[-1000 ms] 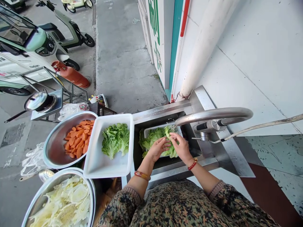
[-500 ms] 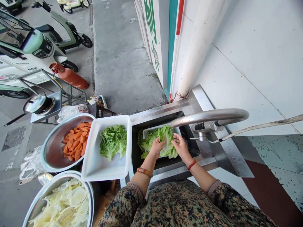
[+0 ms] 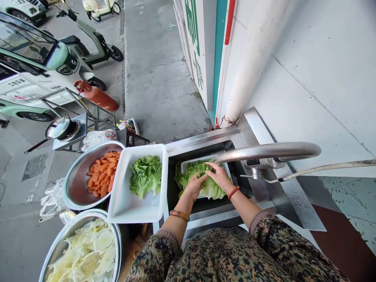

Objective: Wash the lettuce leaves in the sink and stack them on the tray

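Note:
Both hands work over the metal sink (image 3: 173, 188), where a white basin (image 3: 182, 167) holds green lettuce (image 3: 182, 178). My left hand (image 3: 195, 185) grips the near left edge of a lettuce leaf (image 3: 214, 189), its thumb pointing toward my right hand. Bent over the upper part of the same leaf, my right hand (image 3: 220, 177) holds it with thumb and fingers. The fingertips nearly meet, and part of the leaf is hidden beneath them. The curved faucet (image 3: 264, 150) reaches in just above my right hand.
Left of the sink stands a white tub (image 3: 117, 207) with lettuce leaves (image 3: 146, 176). Beyond it are a metal bowl (image 3: 72, 180) of carrot slices (image 3: 102, 172) and a pot of cut cabbage (image 3: 88, 250). A gas cylinder (image 3: 98, 96) and a covered pan (image 3: 60, 128) are farther off.
My right hand has moved left across the leaf, closer to my left hand. The leaf, held up and spread before, now lies lower under my hands. The whole view has shifted slightly.

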Available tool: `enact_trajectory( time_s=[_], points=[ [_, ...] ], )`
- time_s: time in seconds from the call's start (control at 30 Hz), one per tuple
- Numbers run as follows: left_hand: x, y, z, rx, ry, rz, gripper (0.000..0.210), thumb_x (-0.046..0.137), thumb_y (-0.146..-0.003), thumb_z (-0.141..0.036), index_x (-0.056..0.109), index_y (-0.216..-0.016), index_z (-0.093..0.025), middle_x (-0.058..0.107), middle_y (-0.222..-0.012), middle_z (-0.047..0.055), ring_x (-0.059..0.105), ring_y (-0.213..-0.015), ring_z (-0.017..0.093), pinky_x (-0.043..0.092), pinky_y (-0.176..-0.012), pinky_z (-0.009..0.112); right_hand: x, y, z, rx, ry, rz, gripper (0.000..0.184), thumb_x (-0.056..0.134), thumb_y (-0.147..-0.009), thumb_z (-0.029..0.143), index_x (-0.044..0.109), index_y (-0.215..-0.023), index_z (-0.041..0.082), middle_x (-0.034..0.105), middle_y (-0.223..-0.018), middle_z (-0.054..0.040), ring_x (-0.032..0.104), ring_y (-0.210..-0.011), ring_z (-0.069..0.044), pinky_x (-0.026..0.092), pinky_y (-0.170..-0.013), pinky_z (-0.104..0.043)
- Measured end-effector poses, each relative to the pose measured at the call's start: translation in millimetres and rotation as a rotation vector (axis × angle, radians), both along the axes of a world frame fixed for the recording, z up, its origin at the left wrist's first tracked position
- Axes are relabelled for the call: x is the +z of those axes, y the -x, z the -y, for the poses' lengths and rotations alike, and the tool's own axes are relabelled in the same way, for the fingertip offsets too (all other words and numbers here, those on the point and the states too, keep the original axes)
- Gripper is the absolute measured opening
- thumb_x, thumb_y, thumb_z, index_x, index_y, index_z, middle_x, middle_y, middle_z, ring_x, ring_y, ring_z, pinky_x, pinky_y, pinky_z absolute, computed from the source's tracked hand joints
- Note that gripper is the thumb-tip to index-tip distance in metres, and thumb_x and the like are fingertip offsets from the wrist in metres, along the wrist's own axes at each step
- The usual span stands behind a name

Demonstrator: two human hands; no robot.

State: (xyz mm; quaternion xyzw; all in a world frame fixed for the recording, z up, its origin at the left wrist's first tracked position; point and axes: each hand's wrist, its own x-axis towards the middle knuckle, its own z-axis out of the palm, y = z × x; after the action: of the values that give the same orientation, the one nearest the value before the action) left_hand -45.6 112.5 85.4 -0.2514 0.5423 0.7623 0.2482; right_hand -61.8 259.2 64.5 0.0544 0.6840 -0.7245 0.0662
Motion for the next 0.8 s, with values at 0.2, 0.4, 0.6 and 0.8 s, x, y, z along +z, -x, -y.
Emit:
enact_trajectory(
  time_s=[0.2, 0.4, 0.6, 0.8],
  points=[
    [-5.6, 19, -15, 0.246, 0.121, 0.087, 0.057, 0.082, -0.072, -0.025, 0.054, -0.122, -0.022, 0.072, -0.086, 0.002, 0.068, -0.071, 0.016, 0.051, -0.066, 0.027, -15.2, -2, -11, -0.143, 0.218, 0.098, 0.036, 0.067, -0.071, 0.033, 0.069, -0.104, 0.02, 0.071, -0.104, -0.0058, 0.064, -0.101, -0.022, 0.049, -0.095, -0.039],
    [-5.3, 23, -20, 0.251, 0.102, 0.085, 0.053, 0.072, -0.08, -0.019, 0.048, -0.127, -0.024, 0.071, -0.09, 0.001, 0.069, -0.071, 0.014, 0.051, -0.066, 0.025, -31.2, -5, -16, -0.343, 0.276, 0.109, 0.034, 0.07, -0.069, 0.037, 0.066, -0.099, 0.021, 0.069, -0.099, -0.0053, 0.064, -0.097, -0.019, 0.051, -0.092, -0.037],
    [5.5, 24, -15, 0.209, 0.017, -0.013, 0.039, 0.074, -0.079, -0.022, 0.054, -0.113, -0.021, 0.07, -0.086, 0.001, 0.065, -0.067, 0.012, 0.05, -0.064, 0.022, -14.5, -22, -15, -0.06, 0.333, 0.328, 0.053, 0.067, -0.081, 0.049, 0.059, -0.127, 0.023, 0.07, -0.115, -0.0093, 0.069, -0.095, -0.023, 0.057, -0.073, -0.034],
    [-1.3, 14, -3, 0.121, 0.049, -0.025, 0.064, 0.083, -0.072, -0.027, 0.054, -0.129, -0.021, 0.07, -0.104, 0.009, 0.068, -0.089, 0.019, 0.053, -0.082, 0.031, 5.3, -36, -15, 0.078, 0.274, 0.337, 0.076, 0.075, -0.076, 0.046, 0.045, -0.144, 0.031, 0.063, -0.134, -0.0067, 0.066, -0.109, -0.024, 0.057, -0.07, -0.028]
  ],
)
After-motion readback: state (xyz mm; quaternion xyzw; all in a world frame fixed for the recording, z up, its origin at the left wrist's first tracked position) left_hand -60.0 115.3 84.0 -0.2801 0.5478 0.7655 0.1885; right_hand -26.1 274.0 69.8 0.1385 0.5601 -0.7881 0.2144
